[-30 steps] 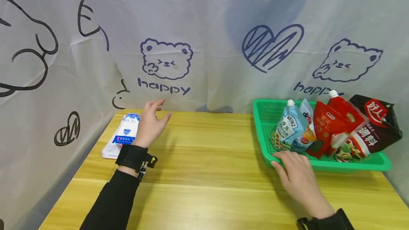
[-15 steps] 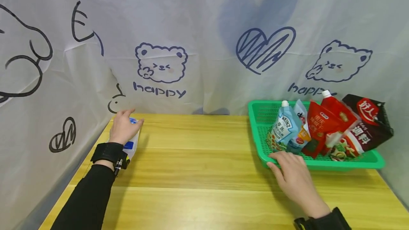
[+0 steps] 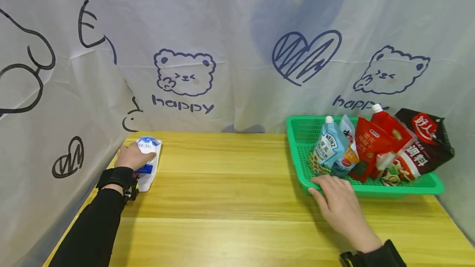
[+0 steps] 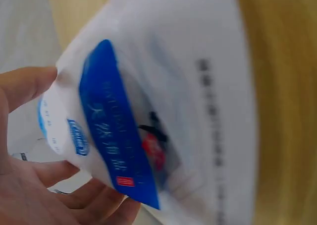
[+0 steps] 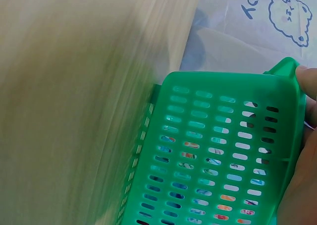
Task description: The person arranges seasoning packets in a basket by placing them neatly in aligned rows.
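Observation:
In the head view a white and blue bag of salt (image 3: pixel 147 147) is on the table at the far left, its blue label (image 4: pixel 116 131) large in the left wrist view. My left hand (image 3: pixel 130 156) grips the bag by its left side, the thumb on one edge and the fingers round the other. At the right stands a green plastic basket (image 3: pixel 302 172). My right hand (image 3: pixel 339 203) holds its front left rim; the right wrist view has the slotted basket wall (image 5: pixel 208 150) close up, with the thumb and part of the hand at the rim.
Inside the basket stand a light blue Heinz pouch (image 3: pixel 328 147), red pouches (image 3: pixel 372 141) and a black and red seasoning bag (image 3: pixel 424 147). A pale cloth (image 3: pixel 241 52) with drawings hangs behind and at the left of the wooden table (image 3: pixel 222 201).
My left hand has moved left and down onto the salt bag and taken hold of it. My right hand stays on the basket rim. The head view has shifted slightly.

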`<state>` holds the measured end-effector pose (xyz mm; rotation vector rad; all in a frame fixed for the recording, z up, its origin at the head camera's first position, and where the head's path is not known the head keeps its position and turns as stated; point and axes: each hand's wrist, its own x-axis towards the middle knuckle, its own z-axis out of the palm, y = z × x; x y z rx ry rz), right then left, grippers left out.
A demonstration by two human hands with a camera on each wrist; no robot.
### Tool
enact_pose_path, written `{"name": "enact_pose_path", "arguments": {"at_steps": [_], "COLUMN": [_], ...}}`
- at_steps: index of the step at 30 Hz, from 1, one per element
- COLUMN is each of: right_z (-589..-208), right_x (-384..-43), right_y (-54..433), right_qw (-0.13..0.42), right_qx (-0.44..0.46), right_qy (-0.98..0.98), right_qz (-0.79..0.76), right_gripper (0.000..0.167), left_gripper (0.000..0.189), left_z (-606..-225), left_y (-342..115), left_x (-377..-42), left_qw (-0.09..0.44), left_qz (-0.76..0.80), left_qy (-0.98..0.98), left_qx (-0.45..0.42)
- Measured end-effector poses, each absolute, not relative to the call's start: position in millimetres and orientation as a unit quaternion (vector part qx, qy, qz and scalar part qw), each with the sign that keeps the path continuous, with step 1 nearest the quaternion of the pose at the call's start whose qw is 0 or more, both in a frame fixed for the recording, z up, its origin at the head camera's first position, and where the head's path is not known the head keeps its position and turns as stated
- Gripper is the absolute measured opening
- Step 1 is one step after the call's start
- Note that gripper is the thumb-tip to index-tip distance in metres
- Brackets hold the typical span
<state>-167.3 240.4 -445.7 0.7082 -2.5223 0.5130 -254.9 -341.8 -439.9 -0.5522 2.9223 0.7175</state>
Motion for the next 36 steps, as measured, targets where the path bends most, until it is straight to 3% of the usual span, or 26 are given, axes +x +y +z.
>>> {"name": "enact_pose_path", "arguments": {"at_steps": [6, 15, 36], "right_z": [-445, -446, -446], "right_x": [-167, -167, -166], "right_y": [240, 239, 239], "right_qw": [0.239, 0.236, 0.234], "right_qx": [0.259, 0.259, 0.256], "right_qy": [-0.917, -0.917, -0.919], "right_qz": [0.189, 0.191, 0.189], "right_gripper": [0.025, 0.025, 0.025], "left_gripper": [0.098, 0.086, 0.089], "left_z": [-445, -442, -425], "left_y": [-344, -343, -308], "left_x": [-255, -255, -238], "left_qw": [0.066, 0.051, -0.042], "left_qz": [0.241, 0.254, 0.315], "left_qy": [0.947, 0.943, 0.942], "left_qx": [-0.202, -0.207, -0.108]}}
